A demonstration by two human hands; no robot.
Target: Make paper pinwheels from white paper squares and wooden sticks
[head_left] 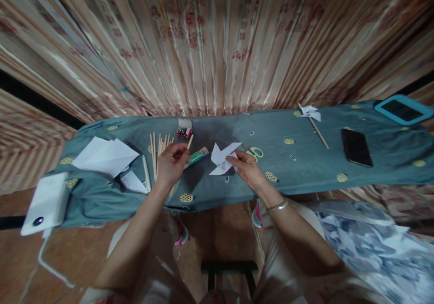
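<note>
My left hand [172, 163] is closed around a thin wooden stick [190, 142], whose upper end pokes out above the fingers. Pinched in my right hand [249, 169] is a folded white paper pinwheel [221, 158], held above the cloth with a small pin head at its centre. Several loose wooden sticks [154, 152] lie just left of my left hand, partly hidden by it. Between the hands rests a green and white tube [197, 156]. Behind my right hand are scissors with light green handles [257, 153]. A small open red box [184, 132] stands farther back.
White paper sheets [103, 157] and a white pen-like stick [146, 173] lie at left, near a white corded device [47, 202]. A pinwheel on a stick [310, 112], a black phone [356, 147] and a blue-framed tablet [403, 109] lie right. Curtains [210, 46] hang behind.
</note>
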